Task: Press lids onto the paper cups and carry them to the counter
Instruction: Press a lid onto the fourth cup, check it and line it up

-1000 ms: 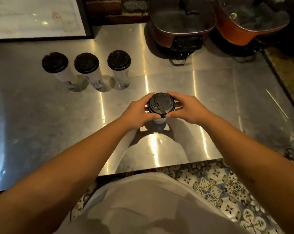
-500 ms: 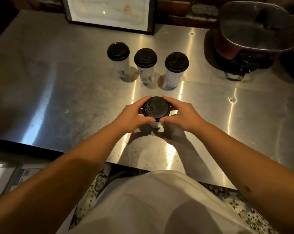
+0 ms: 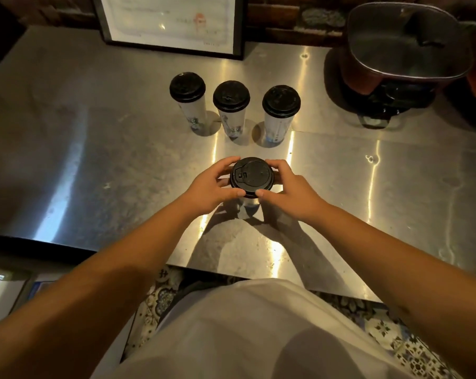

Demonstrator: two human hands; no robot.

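Note:
A tall white paper cup [image 3: 247, 208] stands on the steel counter [image 3: 94, 165] near its front edge, capped by a black lid [image 3: 251, 177]. My left hand [image 3: 210, 187] grips the lid's left rim and my right hand [image 3: 288, 191] grips its right rim, fingers wrapped around both sides. Most of the cup's body is hidden under the lid and my hands. Behind it stand three more lidded paper cups in a row: left cup [image 3: 189, 101], middle cup [image 3: 231, 108], right cup [image 3: 280, 113].
A framed sheet [image 3: 171, 23] leans against the back wall. A dark red cooker with a lid [image 3: 403, 50] stands at the back right. The counter's front edge [image 3: 40, 242] runs just ahead of my body, with patterned floor tiles [image 3: 395, 332] below.
My view has swung left, so the cups and cooker now sit further right in frame. Both hands stay on the lid of the near cup.

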